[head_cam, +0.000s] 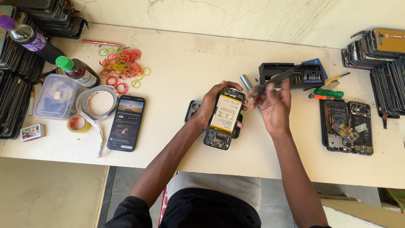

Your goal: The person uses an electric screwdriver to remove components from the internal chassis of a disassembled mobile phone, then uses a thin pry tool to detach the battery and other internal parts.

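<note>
My left hand (pixel 209 104) grips an opened phone (pixel 223 119) from its left side, back cover off, with a pale yellow battery and circuit boards showing. It is held just above the white table (pixel 177 63). My right hand (pixel 275 105) is raised beside the phone's upper right corner and pinches dark tweezers (pixel 272 82) that point up and to the right. A small dark phone part (pixel 193 109) lies on the table just left of my left hand.
A black screwdriver bit case (pixel 291 75) and green and orange screwdrivers (pixel 327 93) lie behind my right hand. Two disassembled phones (pixel 346 126) rest at right. A lit phone (pixel 126 122), tape rolls (pixel 98 102), rubber bands (pixel 122 65), bottles (pixel 78 71), a plastic box (pixel 55 96) and phone stacks (pixel 379 55) surround.
</note>
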